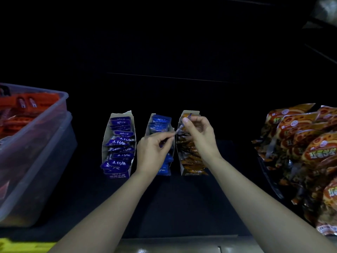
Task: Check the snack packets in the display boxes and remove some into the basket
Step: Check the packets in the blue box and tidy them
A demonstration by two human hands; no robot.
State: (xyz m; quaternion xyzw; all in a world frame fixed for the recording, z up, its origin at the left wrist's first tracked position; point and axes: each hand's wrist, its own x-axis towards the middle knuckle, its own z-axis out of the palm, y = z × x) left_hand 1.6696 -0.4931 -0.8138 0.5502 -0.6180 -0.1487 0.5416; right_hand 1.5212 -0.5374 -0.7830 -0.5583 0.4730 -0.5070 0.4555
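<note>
Three open cardboard display boxes stand side by side on a dark shelf. The left box (107, 136) holds several purple packets (121, 143). The middle box (148, 125) carries blue packets (158, 123). Orange-brown packets (189, 154) fill the right box (191, 112). My left hand (153, 152) hovers over the middle box and pinches a thin packet (177, 130) seen edge-on. My right hand (198, 134) is over the right box, its fingers curled, pinching a small packet edge (188, 115) at the box's far end.
A clear plastic bin (45, 128) with red packets sits at the left. Large orange snack bags (306, 147) are stacked at the right. A yellow edge (21, 245) shows at the bottom left. The back of the shelf is dark.
</note>
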